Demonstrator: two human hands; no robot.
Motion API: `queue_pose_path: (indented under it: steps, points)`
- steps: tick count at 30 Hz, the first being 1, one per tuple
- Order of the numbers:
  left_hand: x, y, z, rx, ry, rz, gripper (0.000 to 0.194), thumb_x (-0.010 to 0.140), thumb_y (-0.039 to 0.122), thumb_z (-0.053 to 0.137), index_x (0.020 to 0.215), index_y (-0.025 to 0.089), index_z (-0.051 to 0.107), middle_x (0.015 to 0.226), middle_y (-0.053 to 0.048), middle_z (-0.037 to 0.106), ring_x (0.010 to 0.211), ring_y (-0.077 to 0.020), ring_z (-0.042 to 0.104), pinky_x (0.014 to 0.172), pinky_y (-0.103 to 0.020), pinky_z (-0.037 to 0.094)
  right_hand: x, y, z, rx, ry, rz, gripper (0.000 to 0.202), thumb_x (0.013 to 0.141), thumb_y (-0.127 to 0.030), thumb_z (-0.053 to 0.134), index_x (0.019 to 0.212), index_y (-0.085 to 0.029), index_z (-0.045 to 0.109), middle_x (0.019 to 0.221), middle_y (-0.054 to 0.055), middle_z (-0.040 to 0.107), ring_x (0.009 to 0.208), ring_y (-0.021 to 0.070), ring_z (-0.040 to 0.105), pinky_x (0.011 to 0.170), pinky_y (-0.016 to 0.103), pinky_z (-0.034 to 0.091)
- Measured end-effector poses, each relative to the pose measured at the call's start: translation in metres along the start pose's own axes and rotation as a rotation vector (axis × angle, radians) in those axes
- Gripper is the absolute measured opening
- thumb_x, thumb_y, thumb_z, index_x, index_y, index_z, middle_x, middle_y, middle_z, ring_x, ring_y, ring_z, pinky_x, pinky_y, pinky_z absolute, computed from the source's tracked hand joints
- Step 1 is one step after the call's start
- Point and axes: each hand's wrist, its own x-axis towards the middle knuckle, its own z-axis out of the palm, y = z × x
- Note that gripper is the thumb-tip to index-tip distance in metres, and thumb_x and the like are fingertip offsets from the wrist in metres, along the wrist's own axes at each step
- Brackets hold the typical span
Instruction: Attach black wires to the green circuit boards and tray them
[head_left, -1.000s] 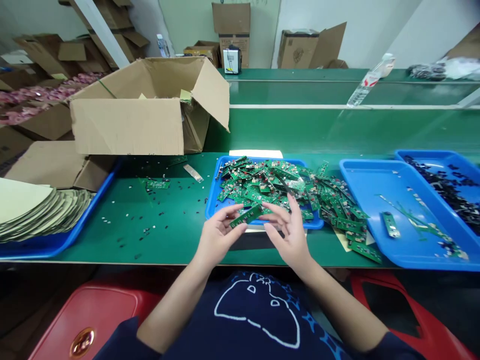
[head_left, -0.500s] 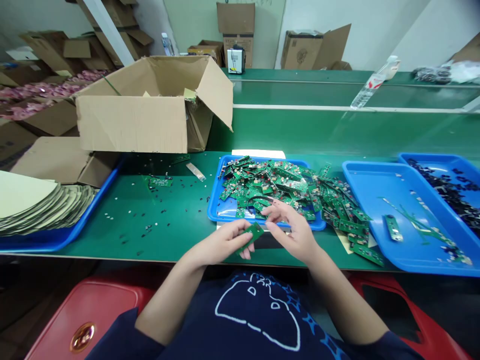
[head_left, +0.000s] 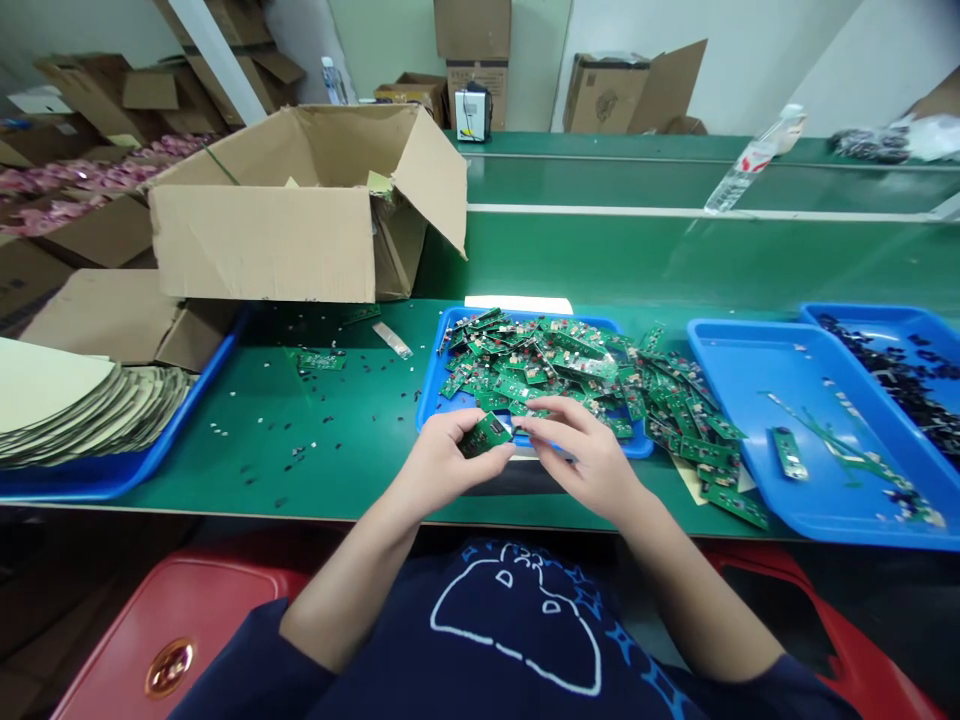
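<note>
My left hand grips a small green circuit board between thumb and fingers, in front of the near edge of a blue tray. A dark part shows on the board's face. My right hand is at the board's right end, its thumb and forefinger pinched together. What lies in that pinch is too small to make out. Behind both hands, a heap of similar circuit boards fills the tray, and more boards spill over its right side onto the green table.
Rightward stand a blue tray with one board and scraps, and another tray with black parts. Tiny dark bits are scattered at left. An open cardboard box stands behind; a paper stack lies far left.
My left hand has raised and turned the circuit board, so its face with the dark part shows. My right hand has moved in from just above, its fingertips closing at the board's end.
</note>
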Motion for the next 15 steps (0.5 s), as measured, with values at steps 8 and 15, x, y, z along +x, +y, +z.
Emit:
queue_pose_path:
  steps: [8, 15]
  points:
    - [-0.005, -0.008, 0.011, -0.221, 0.084, -0.132, 0.022, 0.07, 0.035, 0.066, 0.065, 0.015, 0.058, 0.05, 0.004, 0.05, 0.044, -0.0078, 0.046, 0.043, -0.019, 0.038, -0.007, -0.009, 0.018, 0.482, 0.174, 0.257, 0.014, 0.084, -0.03, 0.055, 0.092, -0.02, 0.061, 0.092, 0.008, 0.064, 0.081, 0.0192, 0.064, 0.071, 0.034, 0.056]
    - [-0.006, -0.012, 0.016, -0.357, -0.042, -0.228, 0.027, 0.07, 0.04, 0.067, 0.078, 0.015, 0.062, 0.056, 0.003, 0.054, 0.048, -0.0081, 0.05, 0.047, -0.02, 0.043, -0.001, -0.016, 0.039, 0.649, 0.419, 0.382, 0.012, 0.082, -0.03, 0.056, 0.077, -0.02, 0.054, 0.077, 0.004, 0.059, 0.073, 0.0156, 0.06, 0.066, 0.029, 0.054]
